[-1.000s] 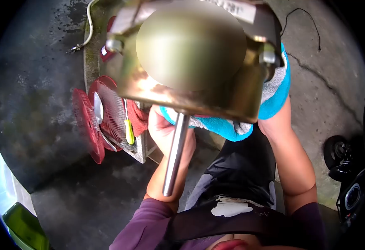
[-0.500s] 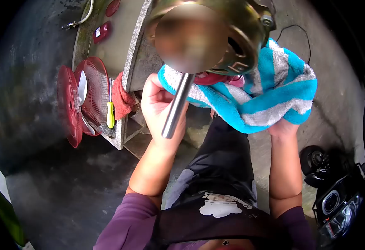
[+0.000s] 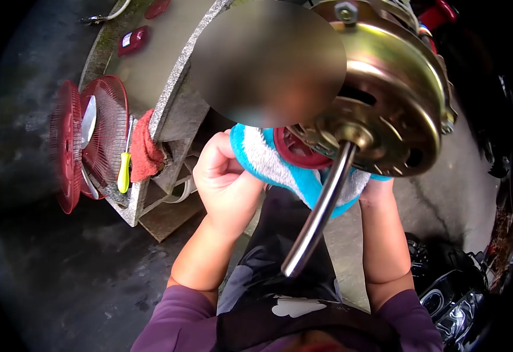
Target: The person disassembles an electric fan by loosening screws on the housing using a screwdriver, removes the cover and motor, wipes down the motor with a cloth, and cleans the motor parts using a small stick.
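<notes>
A brass-coloured electric fan motor (image 3: 397, 117) with a long steel shaft (image 3: 321, 211) fills the upper middle, close to the camera. Behind it hangs a blue-and-grey striped towel (image 3: 289, 179), partly hidden by the motor. A round red plastic part (image 3: 297, 149) shows against the towel. My left hand (image 3: 224, 182) pinches the towel's left edge between thumb and fingers. At the towel's right side is my right hand (image 3: 376, 190), supporting the cloth; its fingers are hidden behind towel and motor. A blurred oval covers the area left of the motor.
On the left, red fan grilles (image 3: 107, 111) stand with a knife (image 3: 88, 123) and a yellow-green handled screwdriver (image 3: 124, 170). A red cloth (image 3: 145, 152) hangs over the stone ledge (image 3: 171, 76). A red bottle (image 3: 133, 41) lies beyond. Dark machinery (image 3: 450, 299) sits at lower right.
The motor and shaft appear larger and lower right, now covering much of the towel. The view has shifted, and my right hand is nearer my left. Both hands stay at the towel.
</notes>
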Demonstrator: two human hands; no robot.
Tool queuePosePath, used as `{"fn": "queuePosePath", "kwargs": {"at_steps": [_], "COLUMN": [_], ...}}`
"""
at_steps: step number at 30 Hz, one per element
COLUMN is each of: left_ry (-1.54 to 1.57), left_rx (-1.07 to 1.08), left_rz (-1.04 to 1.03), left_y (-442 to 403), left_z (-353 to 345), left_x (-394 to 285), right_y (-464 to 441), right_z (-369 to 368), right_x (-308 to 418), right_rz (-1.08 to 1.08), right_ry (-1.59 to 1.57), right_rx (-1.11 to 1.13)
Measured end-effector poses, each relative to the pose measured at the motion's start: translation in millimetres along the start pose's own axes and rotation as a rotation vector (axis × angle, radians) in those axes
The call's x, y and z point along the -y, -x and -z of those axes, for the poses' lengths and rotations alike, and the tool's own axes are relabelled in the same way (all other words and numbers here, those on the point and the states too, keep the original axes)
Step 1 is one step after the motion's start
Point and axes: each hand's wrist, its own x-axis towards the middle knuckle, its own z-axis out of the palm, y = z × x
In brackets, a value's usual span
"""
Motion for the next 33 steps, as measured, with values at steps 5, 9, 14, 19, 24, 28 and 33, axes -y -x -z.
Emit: {"fn": "queuePosePath", "kwargs": {"at_steps": [5,9,14,19,24,28,33], "left_ry": [0.015,-0.172,-0.810,-0.813,-0.886,-0.952,-0.118], "left_rx": [-0.041,-0.012,0.389,0.267,0.227,0.267,0.160], "left_rz": [-0.148,-0.192,-0.347,-0.567,-0.720,-0.404,0.472], "left_y": [3,-1,-15,11,13,6,-15], "left_z": [7,3,-4,0,-15,-22,2], "left_x": [8,-2,-48,-50,-50,-73,-82], "right_y": [-1,12,34,61,69,57,74], "right_z": [-18,-56,-119,-137,-149,-153,-108], "right_x": [7,8,8,23,44,65,79], "right_rz": [0.062,0.133,0.295,0.333,0.262,-0.002,-0.521], "right_ry": [0.110,0.325,0.821,1.049,1.176,0.918,0.044], "right_rx": [-0.001,-0.003,0.044,0.160,0.106,0.169,0.167]}}
